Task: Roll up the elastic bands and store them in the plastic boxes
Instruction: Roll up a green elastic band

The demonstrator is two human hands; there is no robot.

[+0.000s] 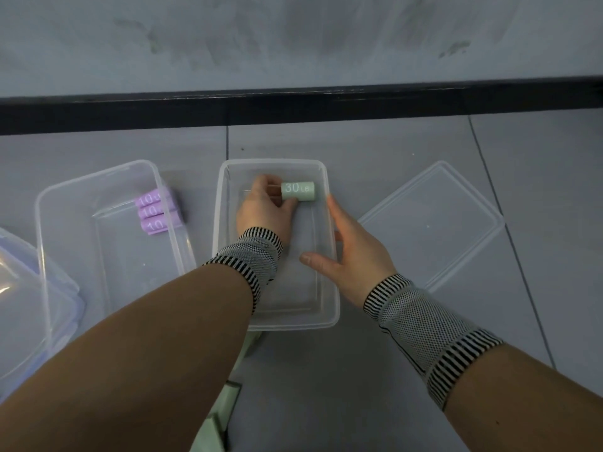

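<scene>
The left hand (266,208) pinches the green roll (298,191) at the far end inside the middle box (329,316); the right hand (350,252), fingers straight, steadies its rim. Released carelessly, the roll may spring open.

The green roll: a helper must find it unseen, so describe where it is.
Find the middle clear box on the tiled floor. At its far end, the left hand holds the green roll. Unlike the purple rolls in the box beside it, it reads 30 LB.

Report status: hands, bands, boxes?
Left hand holding green roll inside middle box. Right hand steadying its rim. Three purple rolls boxed left.
</scene>
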